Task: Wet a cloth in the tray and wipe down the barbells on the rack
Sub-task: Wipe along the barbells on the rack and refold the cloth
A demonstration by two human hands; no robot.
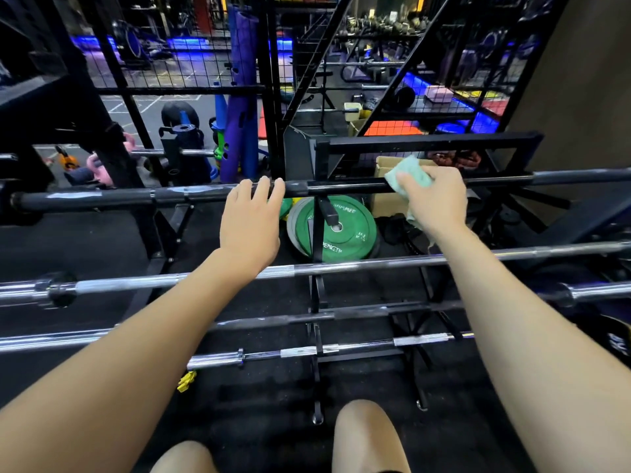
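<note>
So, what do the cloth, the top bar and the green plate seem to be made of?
The cloth under the right hand: soft pale-green fabric, probably microfibre; it creases. The top barbell, touched by the left hand: metal with a matte black coating and worn patches. The green plate: probably rubber, dull, with raised lettering.

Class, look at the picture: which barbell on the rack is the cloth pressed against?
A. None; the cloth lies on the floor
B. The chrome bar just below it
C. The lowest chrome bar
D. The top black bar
D: the right hand grips the pale green cloth against the top black barbell, while the left hand rests its fingers on the same bar.
</note>
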